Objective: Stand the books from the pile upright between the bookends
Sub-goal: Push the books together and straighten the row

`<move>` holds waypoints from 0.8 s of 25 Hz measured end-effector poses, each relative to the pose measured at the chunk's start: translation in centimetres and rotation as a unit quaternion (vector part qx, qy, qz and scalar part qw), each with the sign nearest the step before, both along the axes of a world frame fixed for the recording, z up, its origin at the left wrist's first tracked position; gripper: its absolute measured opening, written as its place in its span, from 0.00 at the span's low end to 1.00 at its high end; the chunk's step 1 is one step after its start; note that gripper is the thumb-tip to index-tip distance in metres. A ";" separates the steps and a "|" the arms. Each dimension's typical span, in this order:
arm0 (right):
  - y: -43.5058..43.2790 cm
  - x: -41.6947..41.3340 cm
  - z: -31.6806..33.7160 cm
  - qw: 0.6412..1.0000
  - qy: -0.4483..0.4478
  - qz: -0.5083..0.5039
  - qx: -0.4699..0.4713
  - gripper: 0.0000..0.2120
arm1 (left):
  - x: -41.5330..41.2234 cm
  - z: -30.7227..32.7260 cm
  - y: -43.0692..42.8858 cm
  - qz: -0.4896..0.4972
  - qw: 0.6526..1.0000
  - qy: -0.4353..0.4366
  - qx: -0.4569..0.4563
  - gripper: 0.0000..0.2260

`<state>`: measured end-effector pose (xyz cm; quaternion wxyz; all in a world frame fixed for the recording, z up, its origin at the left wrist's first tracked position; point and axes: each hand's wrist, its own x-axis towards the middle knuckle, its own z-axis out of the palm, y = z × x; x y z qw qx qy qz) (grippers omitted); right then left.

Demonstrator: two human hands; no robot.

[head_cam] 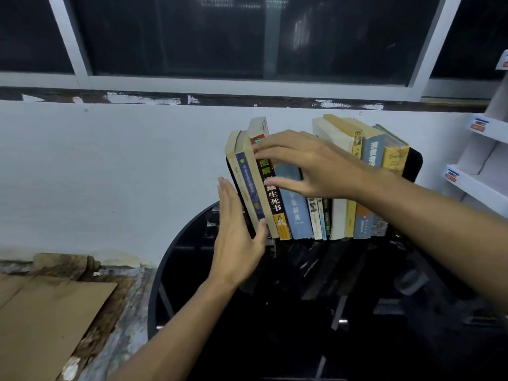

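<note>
books (277, 204) lean left against the flat left hand (236, 235), fingers together; the right hand (316, 166) spreads its fingers across their spines.

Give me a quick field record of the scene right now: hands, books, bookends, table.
left hand: flat, fingers straight, against the row's left end
right hand: fingers spread, resting on the middle books
row of books: standing on the table, spines toward the camera
left-end books: tilted, not upright
left bookend: dark plate beside the left hand, mostly hidden
right bookend: black, behind the last book
table: round, black, glossy
pile: none in view
</note>
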<state>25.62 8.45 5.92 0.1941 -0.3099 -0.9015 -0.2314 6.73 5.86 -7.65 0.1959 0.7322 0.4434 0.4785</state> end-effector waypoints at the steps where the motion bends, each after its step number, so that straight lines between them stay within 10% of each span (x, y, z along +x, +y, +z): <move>1: 0.8 -0.7 0.4 1.000 -0.006 0.008 0.002 0.25 | 0.2 0.1 0.5 -0.001 1.000 -0.003 -0.011 0.44; 20: 5.8 1.4 4.1 0.992 -0.077 -0.017 -0.103 0.26 | 6.7 0.0 3.2 -0.006 0.999 -0.028 0.029 0.46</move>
